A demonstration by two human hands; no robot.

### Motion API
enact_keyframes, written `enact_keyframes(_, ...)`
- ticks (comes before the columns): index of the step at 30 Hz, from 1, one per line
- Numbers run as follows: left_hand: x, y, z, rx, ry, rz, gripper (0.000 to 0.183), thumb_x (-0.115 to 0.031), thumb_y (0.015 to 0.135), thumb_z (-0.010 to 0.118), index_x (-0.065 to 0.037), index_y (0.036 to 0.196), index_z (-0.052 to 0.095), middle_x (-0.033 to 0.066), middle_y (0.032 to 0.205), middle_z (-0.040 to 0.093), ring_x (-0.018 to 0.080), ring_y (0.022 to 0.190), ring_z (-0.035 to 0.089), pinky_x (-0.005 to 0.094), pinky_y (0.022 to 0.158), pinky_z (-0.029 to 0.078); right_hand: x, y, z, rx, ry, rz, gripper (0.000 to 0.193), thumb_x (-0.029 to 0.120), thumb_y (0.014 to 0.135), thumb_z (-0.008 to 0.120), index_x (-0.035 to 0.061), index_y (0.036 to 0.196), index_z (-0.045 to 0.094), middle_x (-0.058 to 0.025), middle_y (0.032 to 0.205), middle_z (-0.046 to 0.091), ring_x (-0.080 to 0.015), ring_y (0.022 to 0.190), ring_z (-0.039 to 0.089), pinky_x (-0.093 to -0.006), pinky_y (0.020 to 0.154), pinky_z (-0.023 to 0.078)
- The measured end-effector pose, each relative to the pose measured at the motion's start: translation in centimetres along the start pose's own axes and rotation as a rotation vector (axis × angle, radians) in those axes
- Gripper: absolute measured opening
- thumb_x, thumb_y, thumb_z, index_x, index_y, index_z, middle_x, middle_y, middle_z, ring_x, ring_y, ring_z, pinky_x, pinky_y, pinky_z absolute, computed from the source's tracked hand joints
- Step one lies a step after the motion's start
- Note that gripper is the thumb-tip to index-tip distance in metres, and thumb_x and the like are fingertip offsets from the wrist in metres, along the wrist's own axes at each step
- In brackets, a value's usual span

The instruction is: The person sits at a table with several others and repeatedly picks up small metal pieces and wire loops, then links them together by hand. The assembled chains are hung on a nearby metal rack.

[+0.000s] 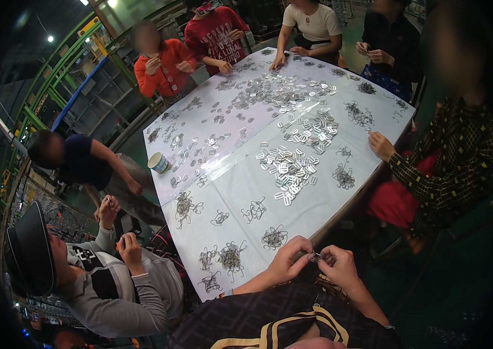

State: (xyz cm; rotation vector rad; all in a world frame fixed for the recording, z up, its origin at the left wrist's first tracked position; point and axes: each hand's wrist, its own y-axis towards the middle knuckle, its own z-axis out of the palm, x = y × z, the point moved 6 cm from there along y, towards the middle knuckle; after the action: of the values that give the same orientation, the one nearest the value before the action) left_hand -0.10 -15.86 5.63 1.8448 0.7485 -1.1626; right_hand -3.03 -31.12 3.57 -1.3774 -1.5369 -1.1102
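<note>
Just off the table's near edge, my left hand (pixel 290 259) and my right hand (pixel 339 267) meet with fingertips pinched together. Between them is a small shiny metal piece (pixel 315 257), mostly hidden by the fingers, so its exact kind cannot be made out. Closest to my left hand on the tabletop lies a small tangle of thin bent wire hooks (pixel 274 237). A larger heap of wire hooks (pixel 231 257) sits farther left. Beyond them, flat silvery slotted plates (pixel 288 168) are piled in the middle.
The white-covered table (pixel 229 174) carries more scattered plates and hook clusters toward its far side. A paper cup (pixel 158 162) stands at the left edge. Several people sit or stand around; a person in a grey sleeve (pixel 124 302) is close on my left, another in patterned sleeves (pixel 450 157) at right.
</note>
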Motion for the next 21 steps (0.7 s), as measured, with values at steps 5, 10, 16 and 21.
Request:
enact_keyframes(5, -0.03, 0.12, -0.06, 0.008, -0.003, -0.008, 0.011, 0.001, 0.085, 0.062, 0.0, 0.094, 0.055, 0.0115, 0.093, 0.056, 0.0231, 0.088, 0.056, 0.0308, 0.079, 0.044, -0.13, 0.04, 0.0, 0.002, -0.005, 0.002, 0.012, 0.002, 0.074, 0.071, -0.0009, 0.082, 0.063, -0.0072, 0.067, 0.064, -0.0098, 0.056, 0.061, -0.0239, 0.054, 0.05)
enact_keyframes(10, -0.32, 0.29, -0.1, -0.014, 0.005, -0.004, 0.01, 0.001, 0.084, 0.062, 0.0, 0.092, 0.056, 0.0117, 0.092, 0.058, 0.0232, 0.088, 0.057, 0.031, 0.079, 0.044, -0.08, -0.02, -0.15, -0.005, -0.003, 0.002, 0.012, 0.002, 0.074, 0.071, -0.0008, 0.081, 0.062, -0.0077, 0.066, 0.063, -0.0112, 0.056, 0.061, -0.0249, 0.054, 0.05)
enact_keyframes(16, 0.02, 0.24, -0.18, -0.012, 0.017, -0.005, 0.011, 0.002, 0.082, 0.062, 0.0, 0.091, 0.057, 0.0121, 0.091, 0.059, 0.0237, 0.086, 0.058, 0.0319, 0.079, 0.045, -0.15, 0.13, -0.03, -0.035, 0.021, 0.021, 0.012, 0.002, 0.074, 0.071, -0.0011, 0.08, 0.062, -0.0059, 0.063, 0.062, -0.0083, 0.055, 0.059, -0.0234, 0.053, 0.048)
enact_keyframes(21, -0.25, 0.55, 0.03, 0.009, 0.024, 0.003, 0.012, 0.002, 0.082, 0.063, -0.001, 0.092, 0.058, 0.0114, 0.09, 0.059, 0.0243, 0.086, 0.057, 0.0322, 0.078, 0.045, 0.12, 0.16, -0.08, -0.041, 0.022, 0.031, 0.011, 0.003, 0.075, 0.072, -0.0013, 0.08, 0.063, -0.0044, 0.062, 0.061, -0.0055, 0.055, 0.058, -0.022, 0.052, 0.047)
